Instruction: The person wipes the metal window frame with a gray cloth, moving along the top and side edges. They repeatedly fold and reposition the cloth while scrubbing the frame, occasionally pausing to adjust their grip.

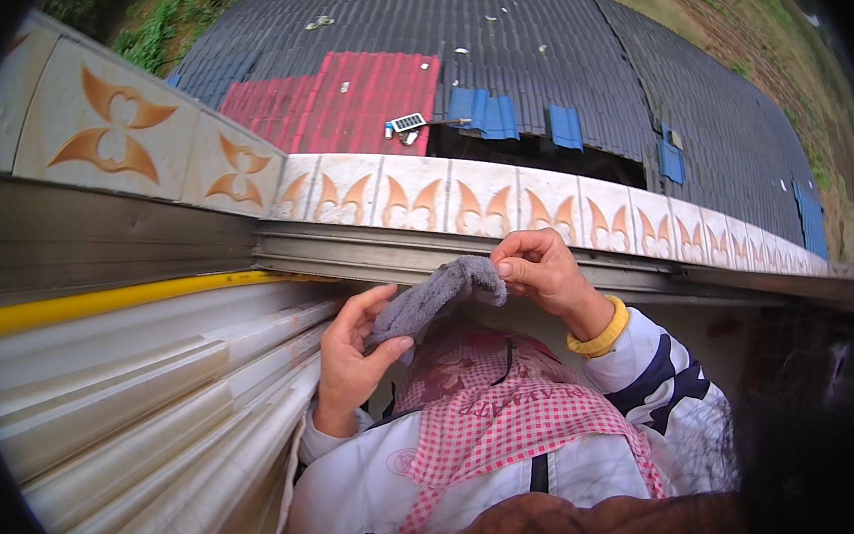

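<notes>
A grey fluffy cloth (429, 299), folded or bunched, stretches between my two hands in front of my chest. The fingers and thumb of my left hand (361, 340) are around its lower left end. At its upper right end, my right hand (540, 269) pinches it between thumb and forefinger. The cloth's middle arches up a little. Below the hands lies a pink-and-white checked apron (499, 419) with lettering, worn over a white jacket. A yellow cuff (601, 332) circles my right wrist.
A metal window track (396, 250) and a ledge of patterned tiles (410, 193) run just beyond my hands. At left are a yellow pipe (136, 299) and gathered pale curtain folds (144, 395). Outside, lower down, a grey roof (531, 55) bears red and blue sheets and a small solar panel (408, 122).
</notes>
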Motion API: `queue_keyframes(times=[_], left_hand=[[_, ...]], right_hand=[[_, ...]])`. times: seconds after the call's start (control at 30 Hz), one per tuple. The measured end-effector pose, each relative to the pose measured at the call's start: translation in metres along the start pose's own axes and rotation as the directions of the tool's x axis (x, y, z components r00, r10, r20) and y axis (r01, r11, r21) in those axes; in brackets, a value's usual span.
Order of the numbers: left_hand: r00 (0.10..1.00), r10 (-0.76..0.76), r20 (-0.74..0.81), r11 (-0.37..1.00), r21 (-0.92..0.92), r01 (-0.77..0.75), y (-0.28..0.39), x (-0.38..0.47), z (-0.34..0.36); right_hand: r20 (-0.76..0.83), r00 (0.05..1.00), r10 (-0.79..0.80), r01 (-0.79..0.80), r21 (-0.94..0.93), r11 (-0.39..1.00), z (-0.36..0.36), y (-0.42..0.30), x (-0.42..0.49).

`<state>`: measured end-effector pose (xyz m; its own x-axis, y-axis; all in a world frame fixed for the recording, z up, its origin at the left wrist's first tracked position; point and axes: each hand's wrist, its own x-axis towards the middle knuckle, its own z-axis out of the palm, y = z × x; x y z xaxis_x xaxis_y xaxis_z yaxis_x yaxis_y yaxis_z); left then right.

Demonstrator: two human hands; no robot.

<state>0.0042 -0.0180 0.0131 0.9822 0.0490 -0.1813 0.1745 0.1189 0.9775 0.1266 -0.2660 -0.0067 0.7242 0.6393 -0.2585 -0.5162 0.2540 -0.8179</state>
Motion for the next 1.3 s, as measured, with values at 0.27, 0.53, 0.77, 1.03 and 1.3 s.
queue_keyframes(times=[0.27,0.53,0.77,1.03,1.3], left_hand=[[0.955,-0.015,0.297,0.850,0.507,-0.144,0.003,0.011,0.064],[0.993,0.013,0.119,1.000,-0.005,-0.012,0.015,0.009,0.134],[0.828,0.559,-0.037,0.736,-0.437,-0.517,0.083,0.050,0.167],[0.610,0.626,0.485,0.730,-0.091,-0.677,0.077,0.084,0.247],[0.427,0.346,0.835,0.236,0.363,-0.901,-0.049,0.089,0.299]], right_hand=[[-0.157,0.973,-0.170,0.109,-0.337,0.935,-0.058,0.014,-0.137],[-0.377,0.761,-0.528,-0.147,-0.893,0.426,-0.092,0.056,-0.259],[-0.689,0.619,-0.377,-0.240,-0.623,0.744,-0.093,0.095,-0.295],[-0.688,0.542,-0.483,-0.134,-0.638,0.758,-0.090,0.098,-0.284],[-0.762,0.470,-0.446,-0.158,-0.569,0.807,-0.095,0.104,-0.290]])
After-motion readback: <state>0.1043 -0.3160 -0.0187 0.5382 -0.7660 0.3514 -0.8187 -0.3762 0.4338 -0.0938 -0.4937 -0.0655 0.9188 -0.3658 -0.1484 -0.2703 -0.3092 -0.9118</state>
